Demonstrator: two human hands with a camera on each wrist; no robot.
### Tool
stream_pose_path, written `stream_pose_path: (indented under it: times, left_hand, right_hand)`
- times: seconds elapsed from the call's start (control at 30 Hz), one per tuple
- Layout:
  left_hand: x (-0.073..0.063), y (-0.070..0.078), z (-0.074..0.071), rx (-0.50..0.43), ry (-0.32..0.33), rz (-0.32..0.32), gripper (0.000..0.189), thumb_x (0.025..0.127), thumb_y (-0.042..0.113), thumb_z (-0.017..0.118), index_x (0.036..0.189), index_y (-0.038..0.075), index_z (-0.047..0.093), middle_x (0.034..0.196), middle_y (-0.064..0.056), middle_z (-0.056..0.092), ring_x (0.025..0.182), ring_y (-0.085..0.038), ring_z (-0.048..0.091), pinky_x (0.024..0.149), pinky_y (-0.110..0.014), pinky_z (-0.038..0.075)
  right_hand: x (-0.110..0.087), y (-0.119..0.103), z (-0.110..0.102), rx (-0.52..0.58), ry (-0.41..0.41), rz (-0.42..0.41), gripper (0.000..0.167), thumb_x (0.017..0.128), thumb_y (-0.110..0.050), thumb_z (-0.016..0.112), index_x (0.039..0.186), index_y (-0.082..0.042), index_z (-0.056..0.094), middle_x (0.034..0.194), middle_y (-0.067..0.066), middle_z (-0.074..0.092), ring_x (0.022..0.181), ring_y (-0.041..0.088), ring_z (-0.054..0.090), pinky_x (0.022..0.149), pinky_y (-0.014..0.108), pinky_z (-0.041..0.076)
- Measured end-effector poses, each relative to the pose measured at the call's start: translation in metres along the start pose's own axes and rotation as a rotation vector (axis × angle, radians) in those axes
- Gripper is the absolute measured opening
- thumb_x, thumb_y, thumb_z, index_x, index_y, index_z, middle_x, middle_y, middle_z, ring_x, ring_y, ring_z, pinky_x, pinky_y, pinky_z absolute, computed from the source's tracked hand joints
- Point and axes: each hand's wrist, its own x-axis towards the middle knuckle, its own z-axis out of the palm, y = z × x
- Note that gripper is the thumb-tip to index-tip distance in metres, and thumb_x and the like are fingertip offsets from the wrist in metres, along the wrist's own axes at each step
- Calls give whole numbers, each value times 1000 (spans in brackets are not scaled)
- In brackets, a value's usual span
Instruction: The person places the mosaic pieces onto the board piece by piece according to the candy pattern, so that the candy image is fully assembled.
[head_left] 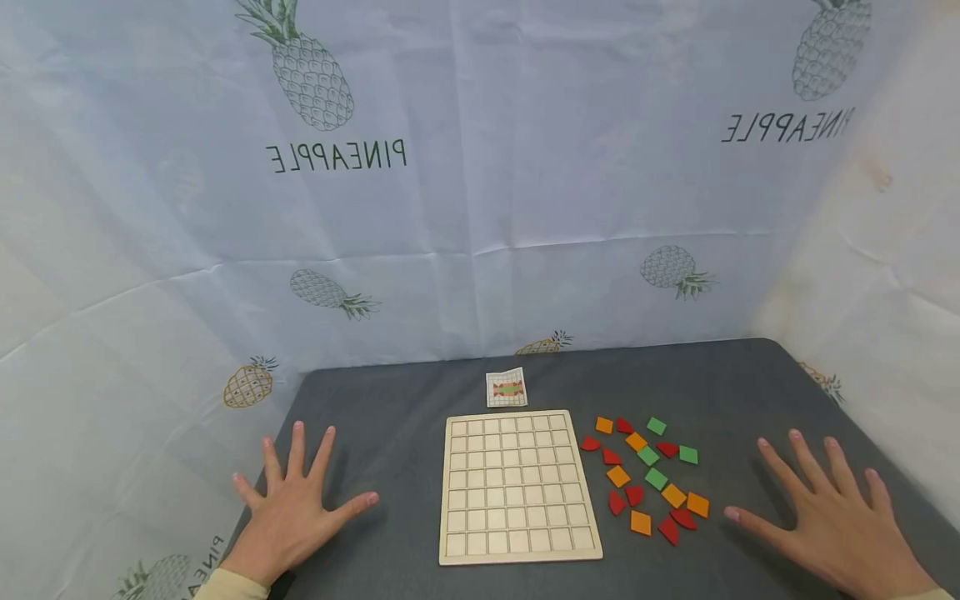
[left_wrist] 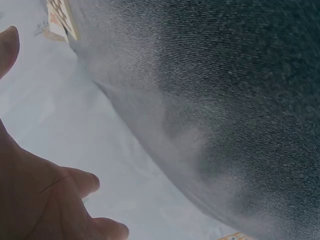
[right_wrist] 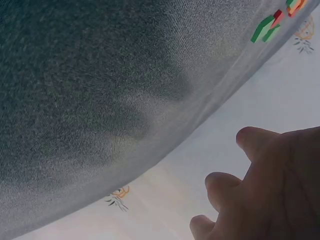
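My left hand [head_left: 288, 512] is spread at the left of the dark table, fingers straight and nothing in it. At the right, my right hand [head_left: 836, 521] is spread the same way, also holding nothing. Between them lies a wooden grid board [head_left: 517, 487] with bare square cells. Right of the board, nearer my right hand, flat pieces are scattered: orange squares [head_left: 641, 523], green squares [head_left: 656, 478] and red quarter-round pieces [head_left: 669, 531]. In the right wrist view a green piece [right_wrist: 262, 29] shows near the upper right corner.
Behind the board lies a small pattern card [head_left: 506, 388] with a red, orange and green design on a grid. The dark grey table [head_left: 390, 392] has rounded back corners. White cloth [head_left: 525, 192] printed with pineapples hangs behind it and at both sides.
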Motion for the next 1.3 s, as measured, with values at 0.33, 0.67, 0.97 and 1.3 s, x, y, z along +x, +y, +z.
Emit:
stream_pose_path:
  times: [0.33, 0.67, 0.97, 1.3]
  left_hand:
    - [1, 8, 5, -66, -42, -5, 127, 88, 85, 66, 176, 16, 6, 179, -31, -11, 155, -72, -15, 101, -102, -5]
    - [14, 49, 9, -244, -16, -20, 102, 96, 68, 72, 167, 3, 36, 166, -30, 44, 144, -52, 54, 106, -70, 53]
    - [36, 82, 22, -542, -4, -68, 44, 95, 31, 84, 129, 4, 77, 110, -9, 81, 88, -19, 78, 73, -39, 65]
    - [54, 106, 42, -855, -191, -138, 42, 90, 15, 88, 124, -6, 73, 93, -11, 80, 76, -19, 77, 71, -36, 69]
  right_hand:
    - [7, -13, -7, 52, -58, -35, 116, 94, -87, 53, 172, -9, 21, 174, 38, 5, 154, 72, -3, 114, 91, -1]
    - [30, -41, -15, 130, -18, -157, 104, 94, -78, 66, 164, -4, 44, 170, 36, 33, 153, 64, 26, 117, 83, 19]
    - [53, -61, -14, 126, 9, -241, 80, 95, -68, 73, 141, -3, 68, 147, 30, 62, 138, 58, 51, 105, 83, 41]
    - [73, -70, -11, 177, -60, -272, 51, 94, -51, 81, 119, -7, 80, 116, 16, 74, 110, 45, 67, 87, 69, 56]
